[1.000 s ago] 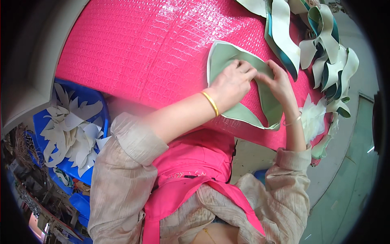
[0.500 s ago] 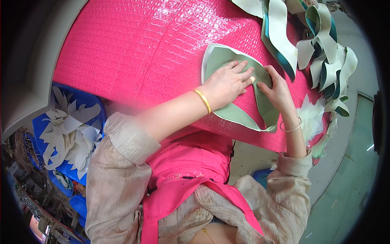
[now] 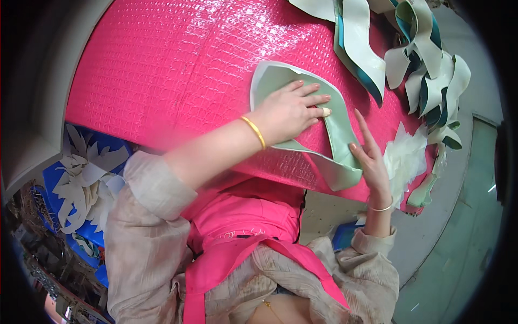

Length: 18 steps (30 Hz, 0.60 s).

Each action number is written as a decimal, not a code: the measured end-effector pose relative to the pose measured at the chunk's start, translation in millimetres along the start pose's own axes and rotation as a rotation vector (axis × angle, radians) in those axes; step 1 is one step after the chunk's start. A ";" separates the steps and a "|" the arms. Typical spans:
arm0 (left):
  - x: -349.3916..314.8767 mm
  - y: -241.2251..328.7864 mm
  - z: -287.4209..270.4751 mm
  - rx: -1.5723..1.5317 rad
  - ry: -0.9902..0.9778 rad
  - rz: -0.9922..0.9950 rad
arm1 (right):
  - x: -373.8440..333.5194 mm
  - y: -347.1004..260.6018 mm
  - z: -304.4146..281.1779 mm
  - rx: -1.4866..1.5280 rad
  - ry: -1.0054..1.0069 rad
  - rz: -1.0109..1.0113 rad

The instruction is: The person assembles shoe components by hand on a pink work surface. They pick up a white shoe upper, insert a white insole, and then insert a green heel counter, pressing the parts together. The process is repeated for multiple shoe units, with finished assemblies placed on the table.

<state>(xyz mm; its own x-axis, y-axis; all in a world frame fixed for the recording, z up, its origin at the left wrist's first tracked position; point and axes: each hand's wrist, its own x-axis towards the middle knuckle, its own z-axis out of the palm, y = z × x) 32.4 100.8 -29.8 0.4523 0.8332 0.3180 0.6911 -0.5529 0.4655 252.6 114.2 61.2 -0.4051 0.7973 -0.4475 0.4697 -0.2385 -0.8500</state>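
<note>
On the pink table covering lies a curved, pale green shoe-upper-like piece [image 3: 340, 132] with a white edge and a gap in its middle. My left hand [image 3: 288, 112] rests flat across its left part, fingers stretched out. A small pale cover sits on one fingertip. Beside the piece's right edge is my right hand [image 3: 372, 164], with the index finger pointing away and apart from the thumb. The thumb is at the edge; whether it presses on the piece I cannot tell. The lower fingers of this hand are partly hidden.
Several white and teal curved pieces [image 3: 364, 51] lie in a heap at the far right. Thin whitish sheets [image 3: 403, 156] are stacked at the table's right edge. A blue bin [image 3: 54, 181] with white cut pieces stands at the left, below the pink table [image 3: 162, 70].
My right hand has let go of the piece's upper right side and moved nearer, its index finger now extended. The piece's right part lies flatter. My left hand stays on it.
</note>
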 end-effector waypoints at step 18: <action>2.6 -9.1 -11.2 -0.010 -0.113 0.084 | 6.2 1.5 16.4 -0.848 -0.229 -0.111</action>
<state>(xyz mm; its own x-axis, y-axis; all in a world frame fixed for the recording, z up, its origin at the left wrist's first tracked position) 21.0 107.9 -24.0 0.5691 0.7795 0.2618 0.6428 -0.6203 0.4495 238.0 109.7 52.6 -0.5872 0.6395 -0.4962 0.8050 0.3976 -0.4403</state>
